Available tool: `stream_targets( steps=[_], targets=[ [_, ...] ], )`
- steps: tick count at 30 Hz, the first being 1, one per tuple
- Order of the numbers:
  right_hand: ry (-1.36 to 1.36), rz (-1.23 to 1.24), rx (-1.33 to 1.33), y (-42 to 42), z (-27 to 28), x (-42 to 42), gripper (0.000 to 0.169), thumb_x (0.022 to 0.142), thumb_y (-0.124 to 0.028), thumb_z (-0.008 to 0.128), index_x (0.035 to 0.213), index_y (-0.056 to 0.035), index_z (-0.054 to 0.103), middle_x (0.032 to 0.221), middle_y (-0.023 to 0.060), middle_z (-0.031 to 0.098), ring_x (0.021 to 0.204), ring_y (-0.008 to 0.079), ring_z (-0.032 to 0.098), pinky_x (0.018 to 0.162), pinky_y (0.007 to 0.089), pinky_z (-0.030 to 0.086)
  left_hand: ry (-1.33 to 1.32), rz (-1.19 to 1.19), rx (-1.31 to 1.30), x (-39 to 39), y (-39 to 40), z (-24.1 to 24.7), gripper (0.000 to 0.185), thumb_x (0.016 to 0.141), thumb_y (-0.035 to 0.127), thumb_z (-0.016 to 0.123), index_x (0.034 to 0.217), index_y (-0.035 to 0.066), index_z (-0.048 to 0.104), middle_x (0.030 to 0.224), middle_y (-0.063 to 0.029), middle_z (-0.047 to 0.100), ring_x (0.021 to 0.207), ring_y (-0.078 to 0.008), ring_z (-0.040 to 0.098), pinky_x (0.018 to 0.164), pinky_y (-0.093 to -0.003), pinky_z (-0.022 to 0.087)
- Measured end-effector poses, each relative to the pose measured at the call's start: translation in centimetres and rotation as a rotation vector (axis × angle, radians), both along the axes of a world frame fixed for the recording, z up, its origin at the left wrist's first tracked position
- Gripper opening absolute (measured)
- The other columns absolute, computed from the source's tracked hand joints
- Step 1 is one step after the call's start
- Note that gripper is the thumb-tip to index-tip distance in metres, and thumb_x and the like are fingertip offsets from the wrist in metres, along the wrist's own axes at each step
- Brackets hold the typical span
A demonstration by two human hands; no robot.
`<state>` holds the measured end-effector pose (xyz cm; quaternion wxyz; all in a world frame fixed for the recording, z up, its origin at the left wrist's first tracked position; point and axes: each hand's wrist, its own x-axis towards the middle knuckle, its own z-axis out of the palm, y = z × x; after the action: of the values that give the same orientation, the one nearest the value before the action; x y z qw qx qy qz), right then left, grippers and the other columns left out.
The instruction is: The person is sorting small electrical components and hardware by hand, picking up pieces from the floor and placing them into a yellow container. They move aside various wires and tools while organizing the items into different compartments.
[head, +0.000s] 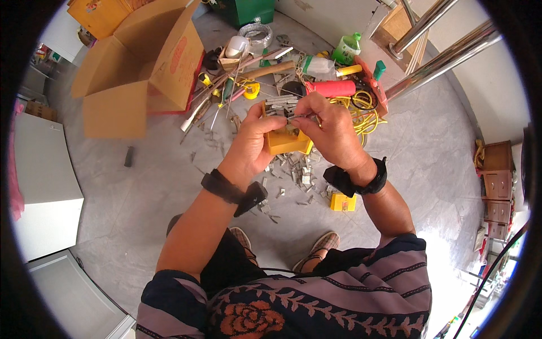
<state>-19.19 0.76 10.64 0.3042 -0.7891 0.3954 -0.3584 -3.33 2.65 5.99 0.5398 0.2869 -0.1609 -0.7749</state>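
Note:
My left hand (pixel 254 140) grips a small yellow box (pixel 288 143) by its left side, thumb over the rim. Inside the box lie stacked grey metal strips (pixel 280 101), which look like staple strips. Over the box's right side, my right hand (pixel 332 125) pinches a small grey piece (pixel 296 117) between thumb and fingertips; its exact shape is partly hidden. On the floor below the box, loose grey metal pieces (pixel 305 171) are scattered. A second yellow box (pixel 343 202) rests near my right wrist.
An open cardboard box (pixel 169 63) stands at upper left. Behind my hands lie a red roll (pixel 334 88), yellow cord (pixel 366 123), a yellow tape measure (pixel 251 90), a screwdriver (pixel 217 115) and a green-capped bottle (pixel 348 48). Metal pipes (pixel 444 59) cross the upper right.

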Motion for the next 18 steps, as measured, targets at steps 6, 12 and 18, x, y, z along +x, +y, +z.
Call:
stream_targets(
  steps=[6, 12, 18],
  targets=[
    [0.035, 0.0, -0.114, -0.3, -0.5, -0.2, 0.014, 0.073, -0.002, 0.063, 0.083, -0.0017, 0.053, 0.068, 0.013, 0.059, 0.064, 0.028, 0.061, 0.057, 0.0322, 0.047, -0.074, -0.004, -0.016, -0.4, 0.2, 0.0, 0.041, 0.077, -0.002, 0.052, 0.114, 0.009, 0.041, 0.103, -0.0085, 0.053, 0.094, -0.022, 0.058, 0.08, -0.038, 0.049],
    [0.005, -0.045, 0.009, -0.1, -0.2, 0.0, 0.015, 0.074, -0.002, 0.064, 0.083, -0.0013, 0.052, 0.068, 0.0106, 0.059, 0.061, 0.0219, 0.06, 0.057, 0.0289, 0.046, -0.077, 0.005, -0.005, -0.5, 0.3, -0.4, 0.042, 0.075, -0.004, 0.053, 0.114, 0.008, 0.04, 0.102, -0.0089, 0.053, 0.095, -0.0233, 0.057, 0.082, -0.0384, 0.049],
    [-0.197, -0.037, 0.169, -0.8, -1.8, -0.3, 0.016, 0.074, -0.003, 0.065, 0.083, -0.0011, 0.052, 0.068, 0.0044, 0.056, 0.062, 0.0095, 0.054, 0.057, 0.0246, 0.045, -0.08, 0.009, -0.019, -0.5, 0.2, -0.9, 0.042, 0.075, -0.005, 0.052, 0.114, 0.008, 0.04, 0.104, -0.0091, 0.052, 0.096, -0.0241, 0.057, 0.083, -0.0393, 0.049]
  ],
)
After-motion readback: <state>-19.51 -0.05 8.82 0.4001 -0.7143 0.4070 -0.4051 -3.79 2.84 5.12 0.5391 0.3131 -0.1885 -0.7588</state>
